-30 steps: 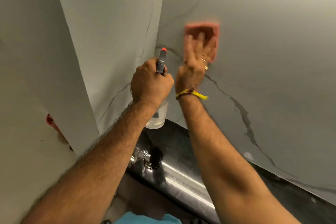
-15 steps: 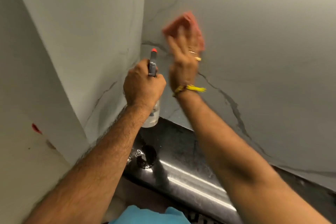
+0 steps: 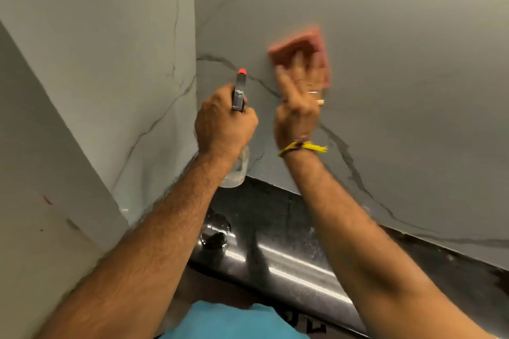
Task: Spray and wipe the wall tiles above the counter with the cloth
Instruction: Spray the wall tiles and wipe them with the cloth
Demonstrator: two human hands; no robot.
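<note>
Cloth (image 3: pixel 298 44) swept right from corner, flat under spread right hand (image 3: pixel 298 107); left hand (image 3: pixel 224 125) gripping spray bottle (image 3: pixel 239 91); wiping underway.

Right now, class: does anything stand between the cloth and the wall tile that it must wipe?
Nothing visible does. The right hand presses the pink cloth flat against the marbled wall tile; the spray bottle stays off to the left.
</note>
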